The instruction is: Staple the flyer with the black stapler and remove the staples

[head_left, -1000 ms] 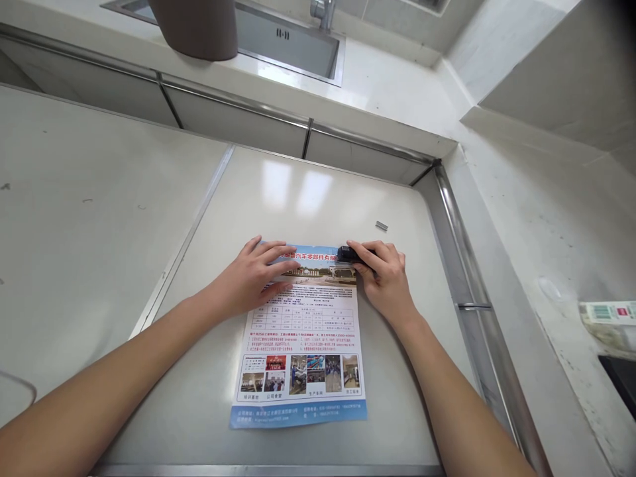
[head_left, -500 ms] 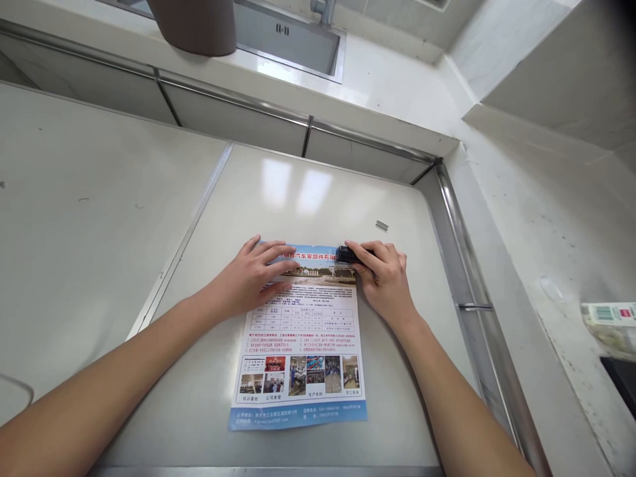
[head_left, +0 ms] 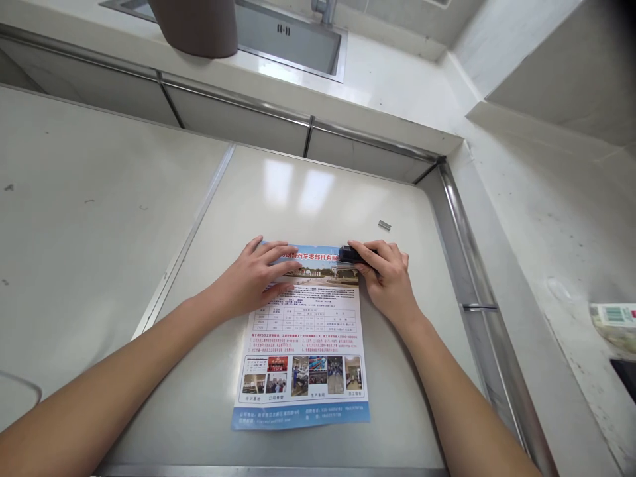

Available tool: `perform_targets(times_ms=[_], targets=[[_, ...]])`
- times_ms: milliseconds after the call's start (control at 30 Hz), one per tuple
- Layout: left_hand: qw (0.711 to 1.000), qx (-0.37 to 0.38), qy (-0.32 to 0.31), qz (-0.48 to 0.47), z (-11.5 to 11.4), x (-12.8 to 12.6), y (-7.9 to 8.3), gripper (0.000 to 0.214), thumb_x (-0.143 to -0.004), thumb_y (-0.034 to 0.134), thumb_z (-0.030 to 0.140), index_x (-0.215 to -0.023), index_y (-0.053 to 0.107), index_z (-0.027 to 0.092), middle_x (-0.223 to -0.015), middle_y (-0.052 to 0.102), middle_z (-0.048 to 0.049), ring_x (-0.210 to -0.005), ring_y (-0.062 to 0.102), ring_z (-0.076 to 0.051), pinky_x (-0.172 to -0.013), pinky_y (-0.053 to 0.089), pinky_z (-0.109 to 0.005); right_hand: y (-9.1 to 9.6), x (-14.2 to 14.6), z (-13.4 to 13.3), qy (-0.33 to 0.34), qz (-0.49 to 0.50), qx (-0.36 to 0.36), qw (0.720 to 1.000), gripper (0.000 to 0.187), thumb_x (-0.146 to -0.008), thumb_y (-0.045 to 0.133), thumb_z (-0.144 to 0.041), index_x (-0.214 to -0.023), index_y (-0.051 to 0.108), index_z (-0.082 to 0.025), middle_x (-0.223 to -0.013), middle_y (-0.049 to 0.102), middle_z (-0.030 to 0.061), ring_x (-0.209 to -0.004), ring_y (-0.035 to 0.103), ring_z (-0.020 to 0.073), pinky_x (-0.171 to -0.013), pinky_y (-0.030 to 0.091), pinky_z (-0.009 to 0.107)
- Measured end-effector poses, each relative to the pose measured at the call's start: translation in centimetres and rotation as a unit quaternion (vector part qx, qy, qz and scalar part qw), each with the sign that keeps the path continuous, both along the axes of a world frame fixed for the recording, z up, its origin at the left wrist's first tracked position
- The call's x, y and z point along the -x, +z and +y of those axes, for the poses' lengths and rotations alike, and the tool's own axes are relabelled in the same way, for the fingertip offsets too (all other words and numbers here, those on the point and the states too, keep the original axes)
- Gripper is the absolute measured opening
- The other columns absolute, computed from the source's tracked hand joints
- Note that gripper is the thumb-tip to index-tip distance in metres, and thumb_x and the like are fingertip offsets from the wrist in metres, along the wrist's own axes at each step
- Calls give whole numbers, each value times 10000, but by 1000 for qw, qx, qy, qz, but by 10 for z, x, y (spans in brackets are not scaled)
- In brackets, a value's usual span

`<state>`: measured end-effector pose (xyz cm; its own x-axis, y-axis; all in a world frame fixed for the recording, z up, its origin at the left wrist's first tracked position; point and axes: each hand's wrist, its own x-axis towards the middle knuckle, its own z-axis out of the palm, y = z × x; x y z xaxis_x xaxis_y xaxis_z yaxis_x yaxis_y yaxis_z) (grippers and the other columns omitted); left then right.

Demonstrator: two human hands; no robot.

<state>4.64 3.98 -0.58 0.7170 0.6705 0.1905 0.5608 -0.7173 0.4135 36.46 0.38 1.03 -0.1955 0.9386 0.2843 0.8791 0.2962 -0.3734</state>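
Note:
A printed flyer (head_left: 304, 338) with a blue header, a table of text and small photos lies flat on the white tabletop. My left hand (head_left: 258, 275) rests on its upper left part with the fingers spread, holding nothing. At the flyer's upper right edge, my right hand (head_left: 387, 275) is closed around a small black stapler (head_left: 349, 254). The stapler's front end reaches over the header; most of its body is hidden by my fingers. Beyond my right hand lies a short strip of staples (head_left: 384, 225).
A metal seam (head_left: 191, 228) divides the tabletop left of the flyer. Behind it runs a counter with a steel sink (head_left: 298, 43) and a brown bin-like container (head_left: 196, 26). A metal-trimmed ledge (head_left: 457, 218) borders the right side, with a labelled package (head_left: 616, 321) at far right.
The camera view has shifted very slightly. Both hands, the stapler and the flyer keep practically the same places relative to each other.

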Motion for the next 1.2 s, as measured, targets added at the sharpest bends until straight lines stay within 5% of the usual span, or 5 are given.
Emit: perform_targets(times_ms=[1200], targets=[[1000,1,-1,-6,0,0,0,334,-1050,592,376,-1368,678,319,-1543,606,-89,-1457,529,-325,-1269,245,-670,3,6,-1,-14,-16,9,1000,459,-1011,518,-187,-1380,669,-415,-1166,716,56,-1043,574,297,-959,373,524]])
